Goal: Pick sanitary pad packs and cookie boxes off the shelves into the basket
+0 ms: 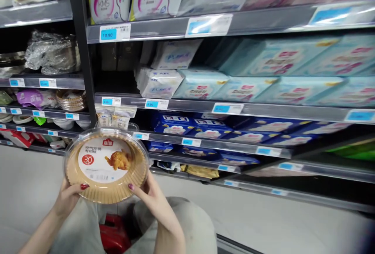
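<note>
1. Head view: round pack (105, 187) of brown pleated paper liners, clear plastic shell, held up in front of the shelves, above the person's legs.
2. Left hand (68, 197): gripping the pack's lower-left rim, thumb on top. Other fingers mostly hidden underneath.
3. Right hand (150, 193): same grip at lower right, thumb on top. Hands are apart, pack between them.
4. White label (104, 158) faces the camera: red circle with "30", fried chicken picture.
5. Left shelving: stack of brown pleated discs (70, 101), purple-wrapped pack (29, 98) beside it, crinkled clear wrap (48, 53) one shelf up.
6. Right shelving: light-blue packs (252, 87) in rows, dark-blue packs (172, 124) below them. Price tag (115, 33) at top reads 10.90.
7. Below the pack: red object (114, 236) between light-coloured trouser legs (190, 226), partly covered; can't tell what it is.
</note>
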The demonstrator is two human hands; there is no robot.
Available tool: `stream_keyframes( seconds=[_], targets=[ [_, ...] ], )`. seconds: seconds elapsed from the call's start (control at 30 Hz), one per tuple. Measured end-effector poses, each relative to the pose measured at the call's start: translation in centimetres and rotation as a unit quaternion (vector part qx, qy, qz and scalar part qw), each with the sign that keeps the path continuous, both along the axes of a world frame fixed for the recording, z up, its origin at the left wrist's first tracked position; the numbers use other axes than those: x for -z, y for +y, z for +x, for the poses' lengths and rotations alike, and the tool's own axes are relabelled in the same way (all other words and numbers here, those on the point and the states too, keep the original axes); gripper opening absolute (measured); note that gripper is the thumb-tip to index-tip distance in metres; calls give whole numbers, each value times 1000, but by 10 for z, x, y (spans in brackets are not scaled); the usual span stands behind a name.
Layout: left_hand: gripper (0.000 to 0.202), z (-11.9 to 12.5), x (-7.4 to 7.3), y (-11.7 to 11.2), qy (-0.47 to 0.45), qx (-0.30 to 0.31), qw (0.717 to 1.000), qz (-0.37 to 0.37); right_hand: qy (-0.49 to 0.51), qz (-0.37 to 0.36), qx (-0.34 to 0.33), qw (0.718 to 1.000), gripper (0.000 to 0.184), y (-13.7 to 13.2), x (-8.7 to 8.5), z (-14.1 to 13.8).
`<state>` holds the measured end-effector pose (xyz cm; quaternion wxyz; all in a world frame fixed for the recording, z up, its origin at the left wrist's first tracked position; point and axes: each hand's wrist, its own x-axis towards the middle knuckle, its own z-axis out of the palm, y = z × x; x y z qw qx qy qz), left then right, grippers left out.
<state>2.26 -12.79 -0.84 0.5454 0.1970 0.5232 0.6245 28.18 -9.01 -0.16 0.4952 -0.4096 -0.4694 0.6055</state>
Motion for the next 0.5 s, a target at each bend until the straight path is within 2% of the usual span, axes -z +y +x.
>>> stream_keyframes(
  seconds=[0.1,0.23,0.3,0.4,0.5],
  targets=[
    [63,-3,-5,0,5,12,1000,-9,-14,10,21,1000,60,0,-3,-2],
    [64,-2,-14,1,27,-4,1000,-8,-22,18,37,999,47,-5,-2,0],
    [64,-1,-18,1,30,3,1000,-7,-27,24,38,999,52,-6,-3,1],
    [66,-3,-21,2,30,7,999,-7,-24,24,32,999,69,-6,-5,0],
    [66,-9,-19,3,40,3,999,-30,-25,21,27,999,73,-2,-6,-2]
  ],
)
